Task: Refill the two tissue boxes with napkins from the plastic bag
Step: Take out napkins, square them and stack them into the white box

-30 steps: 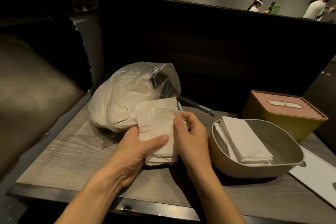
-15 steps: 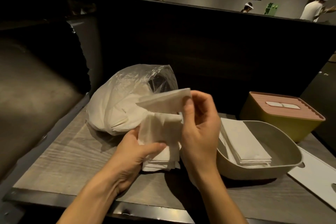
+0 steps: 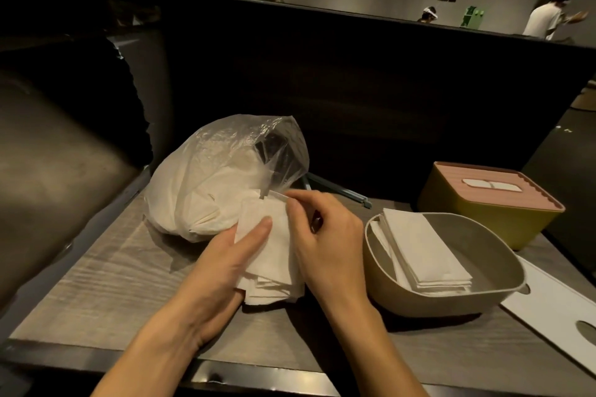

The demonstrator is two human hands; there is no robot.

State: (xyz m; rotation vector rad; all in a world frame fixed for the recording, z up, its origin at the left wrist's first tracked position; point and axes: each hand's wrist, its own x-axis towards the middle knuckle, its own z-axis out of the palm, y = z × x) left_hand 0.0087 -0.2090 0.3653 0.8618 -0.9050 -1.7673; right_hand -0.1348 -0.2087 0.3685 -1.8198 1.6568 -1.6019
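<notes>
The plastic bag (image 3: 222, 177) lies at the left rear of the worktop (image 3: 106, 280), its mouth gaping toward the hands; a careless tug could drag loose napkins out or slide the bag. Just in front of it, the left hand (image 3: 213, 271) holds a napkin stack (image 3: 274, 267) from below, thumb pressed on top. The stack is fanned and uneven at its lower edge, so sheets could slip out if the hold loosens. The right hand (image 3: 325, 235) touches the stack's right side and pinches 1 sheet's top edge; pulling hard could tear it. To the right, well apart from the stack, the open grey box (image 3: 496, 293) holds napkins already. Behind it the yellow box (image 3: 483, 213) sits lidded, and a white lid (image 3: 554, 309) lies at the far right.
</notes>
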